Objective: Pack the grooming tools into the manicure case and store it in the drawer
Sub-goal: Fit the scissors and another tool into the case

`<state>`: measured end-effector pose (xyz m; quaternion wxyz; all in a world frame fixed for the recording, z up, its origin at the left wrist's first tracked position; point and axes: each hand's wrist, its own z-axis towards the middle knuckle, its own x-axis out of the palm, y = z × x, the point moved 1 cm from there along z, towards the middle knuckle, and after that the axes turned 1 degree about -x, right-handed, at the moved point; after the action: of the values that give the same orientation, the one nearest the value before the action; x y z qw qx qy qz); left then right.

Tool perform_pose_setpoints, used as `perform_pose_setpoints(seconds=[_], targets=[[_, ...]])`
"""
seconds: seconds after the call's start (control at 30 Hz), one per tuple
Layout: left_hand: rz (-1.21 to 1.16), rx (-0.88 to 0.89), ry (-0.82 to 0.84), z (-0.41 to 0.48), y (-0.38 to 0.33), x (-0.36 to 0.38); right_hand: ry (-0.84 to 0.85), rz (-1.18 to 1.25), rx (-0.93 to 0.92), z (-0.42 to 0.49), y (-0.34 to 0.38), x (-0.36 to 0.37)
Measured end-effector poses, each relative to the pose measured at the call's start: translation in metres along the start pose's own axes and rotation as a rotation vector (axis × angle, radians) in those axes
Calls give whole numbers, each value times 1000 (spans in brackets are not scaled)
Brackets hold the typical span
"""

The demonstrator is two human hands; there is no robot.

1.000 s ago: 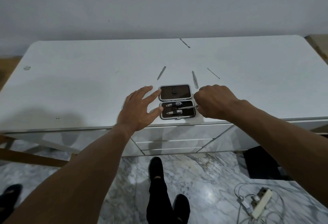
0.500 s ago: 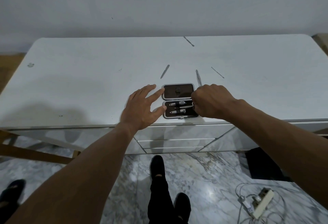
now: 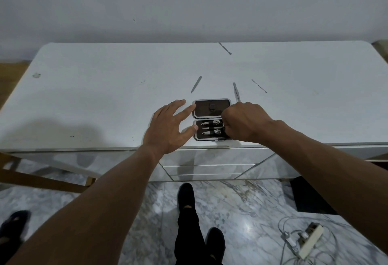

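1. the manicure case lies open near the front edge of the white desk, its lid half farther from the person and its tray half nearer.
2. two nail clippers and a thin tool between them sit in the tray half.
3. the left hand rests flat just left of the case, fingers spread, holding nothing; index tip and thumb touch the case's left edge.
4. the right hand is curled over the tray's right end; whether its fingers pinch a tool i cannot tell.
5. four slim metal tools lie loose on the desk beyond the case: one at left, one just behind the right hand, one farther right, one near the back edge.
6. closed drawers show below the desk front.
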<state>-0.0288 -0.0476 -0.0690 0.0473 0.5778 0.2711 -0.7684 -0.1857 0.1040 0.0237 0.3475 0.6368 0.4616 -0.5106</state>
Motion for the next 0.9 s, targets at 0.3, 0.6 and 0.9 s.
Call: perform_pose_setpoints(seconds=[0.3, 0.6, 0.9], targets=[[5, -1, -2, 0, -1, -1, 0, 21, 4, 1, -1, 2], [10, -2, -1, 0, -1, -1, -15, 54, 4, 0, -1, 3], [9, -7, 4, 0, -2, -1, -24, 71, -4, 2, -4, 6]])
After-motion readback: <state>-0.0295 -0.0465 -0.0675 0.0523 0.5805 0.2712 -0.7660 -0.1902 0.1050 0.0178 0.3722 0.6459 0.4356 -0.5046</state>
